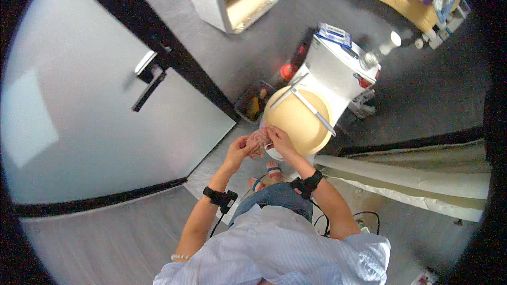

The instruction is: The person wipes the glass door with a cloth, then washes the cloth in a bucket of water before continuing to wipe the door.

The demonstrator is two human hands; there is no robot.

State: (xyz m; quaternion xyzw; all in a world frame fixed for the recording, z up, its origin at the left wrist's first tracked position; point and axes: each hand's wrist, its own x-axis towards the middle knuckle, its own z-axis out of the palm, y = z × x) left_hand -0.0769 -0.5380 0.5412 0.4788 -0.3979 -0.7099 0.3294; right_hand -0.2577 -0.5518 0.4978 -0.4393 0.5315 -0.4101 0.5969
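A crumpled, pinkish, thin and partly see-through piece, perhaps plastic film or fine cloth (257, 143), is stretched between my two hands. My left hand (238, 151) pinches its left side with closed fingers. On the other side my right hand (281, 141) grips its upper right part, over the near left rim of a toilet. The toilet has a round cream lid or seat (296, 119). Across this lie light grey bars (314, 112) joined at an angle. The piece's exact kind is too blurred to make out.
Behind the lid, the white tank (335, 63) carries a blue-and-white packet (334, 35) and a clear bottle (369, 60). A bin with yellow contents (254, 103) stands left of the toilet. There is a frosted door (95, 100) at left and a pale curtain (417, 179) at right.
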